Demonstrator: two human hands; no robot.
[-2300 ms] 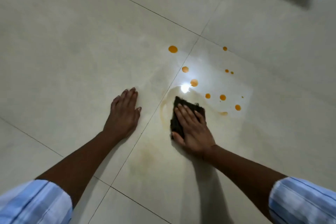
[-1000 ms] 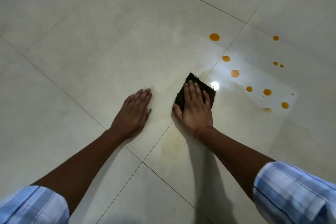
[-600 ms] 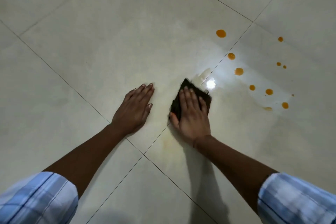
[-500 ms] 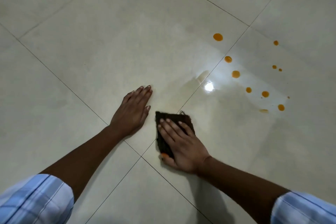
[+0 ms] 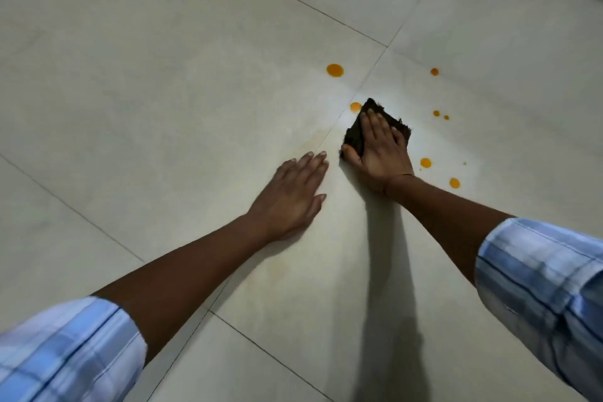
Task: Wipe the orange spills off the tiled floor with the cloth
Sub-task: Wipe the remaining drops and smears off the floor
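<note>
The cloth, dark and folded to a small pad, lies flat on the tiled floor just right of a grout line, among the orange spills. The right hand presses down on it with straight fingers laid close together; the thumb lies along the pad's near edge. Nothing is pinched or gripped.

One orange drop sits touching or just beside the cloth's far left corner. A larger drop lies beyond it, across the grout line. To the right, a small drop lies farthest off, a pair of specks lies nearer, and two more drops lie near the right wrist.

The left hand rests palm down on bare tile, fingers straight, near the cloth but apart from it; it appears to serve as a prop.

Assessment: wiping is under way and well short of done. A faint orange film shows on the near tiles. The next move calls for a pressed stroke over the adjacent drop, then onward to the outlying spots.
</note>
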